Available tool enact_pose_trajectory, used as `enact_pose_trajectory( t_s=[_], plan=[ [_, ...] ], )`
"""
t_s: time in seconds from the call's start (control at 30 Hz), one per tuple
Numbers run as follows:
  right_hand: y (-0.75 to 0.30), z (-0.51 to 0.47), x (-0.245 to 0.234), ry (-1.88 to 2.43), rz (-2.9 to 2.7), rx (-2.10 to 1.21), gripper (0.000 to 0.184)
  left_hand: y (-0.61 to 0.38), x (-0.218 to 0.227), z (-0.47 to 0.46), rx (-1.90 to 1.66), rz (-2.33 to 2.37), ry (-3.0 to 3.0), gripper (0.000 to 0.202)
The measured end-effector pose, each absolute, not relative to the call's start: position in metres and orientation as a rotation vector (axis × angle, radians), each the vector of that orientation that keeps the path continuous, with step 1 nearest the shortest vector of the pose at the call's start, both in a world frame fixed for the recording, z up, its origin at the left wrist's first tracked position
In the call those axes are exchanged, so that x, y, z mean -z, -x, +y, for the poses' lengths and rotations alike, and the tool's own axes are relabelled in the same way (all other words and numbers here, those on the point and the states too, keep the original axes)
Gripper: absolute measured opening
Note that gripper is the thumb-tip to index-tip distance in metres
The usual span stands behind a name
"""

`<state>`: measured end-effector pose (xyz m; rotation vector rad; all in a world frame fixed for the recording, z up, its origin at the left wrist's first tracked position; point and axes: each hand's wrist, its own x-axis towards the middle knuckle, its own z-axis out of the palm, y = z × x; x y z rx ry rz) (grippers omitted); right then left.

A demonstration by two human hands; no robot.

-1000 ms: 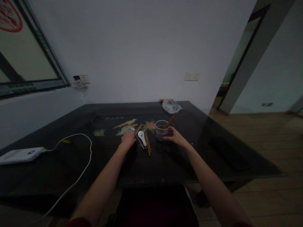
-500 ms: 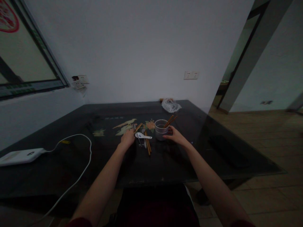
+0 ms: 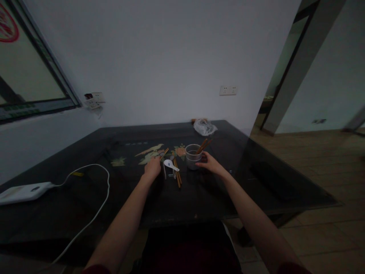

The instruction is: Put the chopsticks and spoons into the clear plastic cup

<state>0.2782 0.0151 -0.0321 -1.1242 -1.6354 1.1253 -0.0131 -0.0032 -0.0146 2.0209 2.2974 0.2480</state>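
My right hand [image 3: 210, 163] grips the side of a grey, translucent-looking cup [image 3: 192, 161], which stands upright. A few wooden chopsticks [image 3: 203, 146] lean out over its right rim. Left of the cup, my left hand [image 3: 152, 167] is closed low over the table, with the tips of wooden chopsticks [image 3: 165, 152] sticking out past its fingers; the rest of them is hidden. Beside those fingers lies a white soup spoon [image 3: 170, 165] with a blue mark. More wooden chopsticks [image 3: 177, 173] and thin metal cutlery [image 3: 164, 172] lie around and beneath the spoon.
The dark glossy table [image 3: 199, 205] has a flower-and-bird picture. A clear plastic bag [image 3: 204, 127] sits at the back edge near the wall. To the left, a white power bank [image 3: 25, 192] trails a white cable [image 3: 107, 186]. A dark flat object [image 3: 273, 180] lies at right.
The white spoon has turned, its handle now angled more toward me. Both hands stay in about the same places. The whole view has shifted slightly.
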Motion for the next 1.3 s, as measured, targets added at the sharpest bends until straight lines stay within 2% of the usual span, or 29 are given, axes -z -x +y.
enact_pose_trajectory(
  t_s=[0.93, 1.13, 1.23, 1.3],
  plan=[
    [-0.278, 0.011, 0.025, 1.131, -1.621, -1.146, 0.067, 0.022, -0.002, -0.013, -0.187, 2.526, -2.040, 0.055],
    [-0.274, 0.007, 0.021, 1.163, -1.639, -1.121, 0.067, 0.024, 0.002, -0.010, -0.176, 2.455, -2.111, 0.059],
    [-0.280, 0.006, 0.014, 1.249, -1.688, -1.033, 0.066, 0.020, 0.005, -0.010, -0.170, 2.404, -2.157, 0.058],
    [-0.292, 0.001, 0.004, 1.385, -1.783, -0.861, 0.058, 0.017, 0.006, -0.011, -0.178, 2.389, -2.165, 0.057]
  ],
)
